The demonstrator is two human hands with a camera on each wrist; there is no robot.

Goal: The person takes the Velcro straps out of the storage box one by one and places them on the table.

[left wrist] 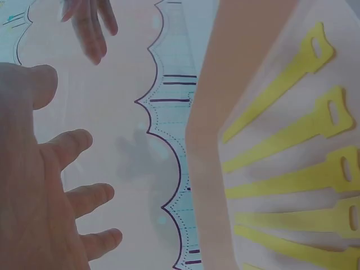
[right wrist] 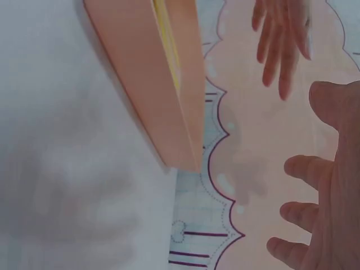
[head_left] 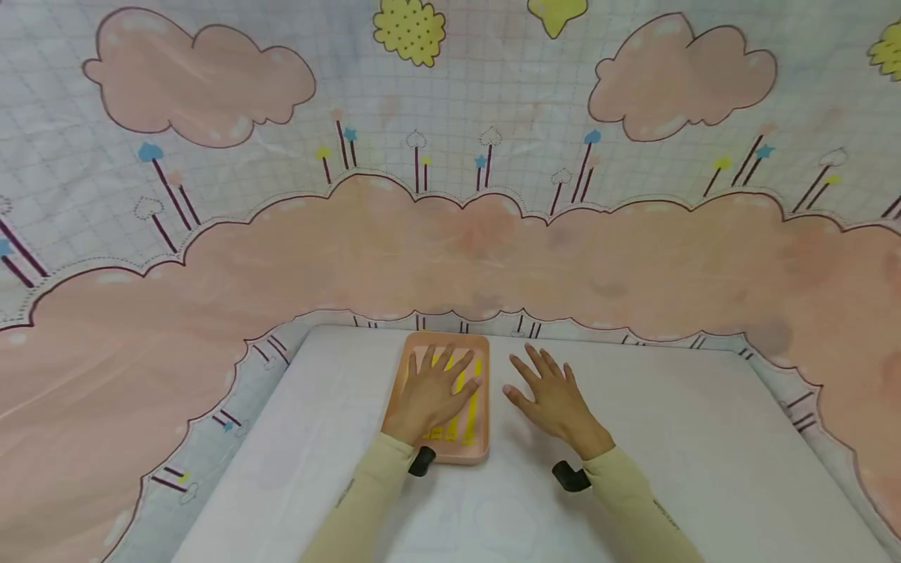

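The peach tray point(head_left: 484, 403) is standing at the desk's point(head_left: 704, 438) far edge, so a forward shove could be sending it over. Its yellow saw-shaped pieces point(left wrist: 281, 181) are lying flat and crowding together at their blade ends, so a pinch there might be catching two. The wrist camera point(head_left: 422, 461) on the left arm is hanging by the near rim (a likely snag if that arm drops).

The left hand point(head_left: 431, 399) is hovering over the tray, its fingers point(left wrist: 93, 199) spreading wide and gripping nothing. The right hand point(head_left: 558, 403) is hovering beside the tray, above the desk, its fingers point(right wrist: 306, 171) likewise splaying, released, and touching nothing.
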